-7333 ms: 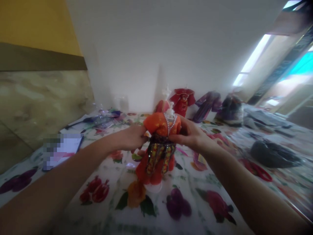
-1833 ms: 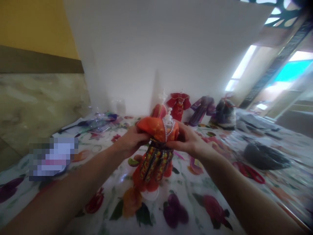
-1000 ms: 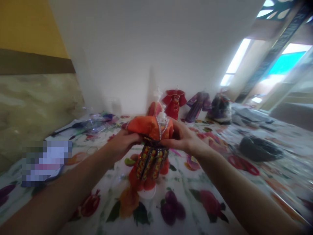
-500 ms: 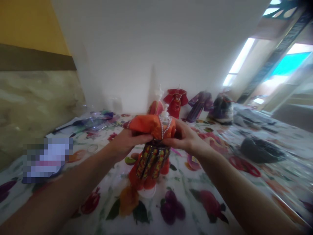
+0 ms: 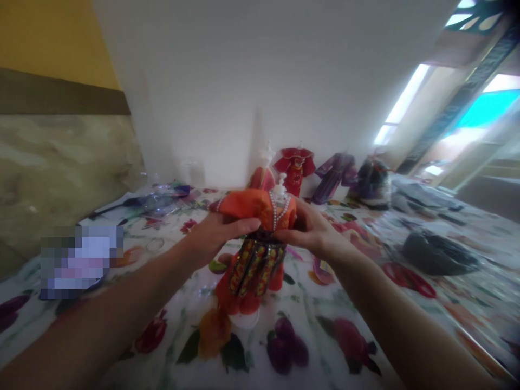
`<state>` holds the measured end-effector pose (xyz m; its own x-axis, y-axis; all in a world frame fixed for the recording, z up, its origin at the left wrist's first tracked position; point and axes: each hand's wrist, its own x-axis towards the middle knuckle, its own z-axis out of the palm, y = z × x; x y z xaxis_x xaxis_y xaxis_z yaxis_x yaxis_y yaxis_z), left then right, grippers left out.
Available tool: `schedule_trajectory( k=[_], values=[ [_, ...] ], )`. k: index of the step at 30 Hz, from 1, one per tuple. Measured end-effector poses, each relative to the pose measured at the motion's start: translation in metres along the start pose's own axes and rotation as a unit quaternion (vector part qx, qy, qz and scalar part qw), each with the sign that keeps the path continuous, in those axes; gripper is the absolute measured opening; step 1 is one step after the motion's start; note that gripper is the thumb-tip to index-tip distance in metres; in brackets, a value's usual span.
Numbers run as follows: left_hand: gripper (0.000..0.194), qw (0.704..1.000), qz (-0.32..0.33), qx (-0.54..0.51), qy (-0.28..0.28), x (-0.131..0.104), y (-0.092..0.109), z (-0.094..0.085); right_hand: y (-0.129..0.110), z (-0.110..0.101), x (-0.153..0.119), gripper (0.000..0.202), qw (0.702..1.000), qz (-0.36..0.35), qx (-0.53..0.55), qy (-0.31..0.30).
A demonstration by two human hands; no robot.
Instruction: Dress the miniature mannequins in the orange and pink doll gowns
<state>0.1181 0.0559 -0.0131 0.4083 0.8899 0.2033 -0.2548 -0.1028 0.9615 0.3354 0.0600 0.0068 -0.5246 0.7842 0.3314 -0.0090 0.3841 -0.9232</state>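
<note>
An orange miniature dress (image 5: 266, 211) with a beaded neckline and a dark patterned skirt (image 5: 257, 265) hangs on a small white mannequin (image 5: 281, 187). The mannequin leans a little, its round white base (image 5: 246, 320) low on the tablecloth. My left hand (image 5: 227, 233) is closed on the dress at its waist, thumb in front and fingers behind the cloth. On the other side my right hand (image 5: 306, 227) pinches the dress at the waist in the same way. The fingertips behind the cloth are hidden.
Along the wall stand a red miniature dress (image 5: 295, 168), a purple robe (image 5: 333, 176) and a dark bundle (image 5: 372, 181). Red-handled scissors (image 5: 408, 279) and a black plastic bag (image 5: 439, 252) lie at right. Clear plastic packaging (image 5: 162, 197) and a blurred-out flat object (image 5: 83, 262) are at left.
The view has shifted slightly, and the dress with both hands appears a little farther right. Both hands keep their hold at the waist.
</note>
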Motion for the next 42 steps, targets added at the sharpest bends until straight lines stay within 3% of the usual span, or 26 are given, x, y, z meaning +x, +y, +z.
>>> schedule_trajectory(
  k=[6, 14, 20, 30, 38, 42],
  values=[
    [0.048, 0.998, 0.027, 0.051, 0.039, -0.001, 0.0, 0.006, -0.002, 0.002, 0.001, 0.045, 1.0, -0.002, 0.004, -0.004],
    [0.034, 0.999, 0.027, 0.037, 0.016, -0.003, -0.001, 0.0, 0.002, 0.001, 0.001, 0.045, 1.0, 0.008, 0.021, 0.0],
    [0.048, 0.998, 0.03, 0.04, 0.026, -0.002, -0.002, 0.004, 0.001, 0.002, 0.002, 0.044, 1.0, -0.002, 0.022, -0.007],
    [0.029, 0.997, -0.02, -0.071, -0.01, 0.0, -0.01, -0.005, 0.001, 0.002, -0.001, 0.043, 1.0, -0.008, 0.003, -0.009],
    [0.025, 0.99, -0.042, -0.128, 0.035, -0.001, -0.02, -0.001, -0.003, 0.008, -0.001, 0.041, 0.999, -0.028, 0.012, -0.029],
    [0.022, 0.994, -0.035, -0.095, 0.044, -0.003, -0.017, -0.001, -0.002, 0.005, -0.001, 0.04, 0.999, -0.025, 0.003, -0.026]
  ],
)
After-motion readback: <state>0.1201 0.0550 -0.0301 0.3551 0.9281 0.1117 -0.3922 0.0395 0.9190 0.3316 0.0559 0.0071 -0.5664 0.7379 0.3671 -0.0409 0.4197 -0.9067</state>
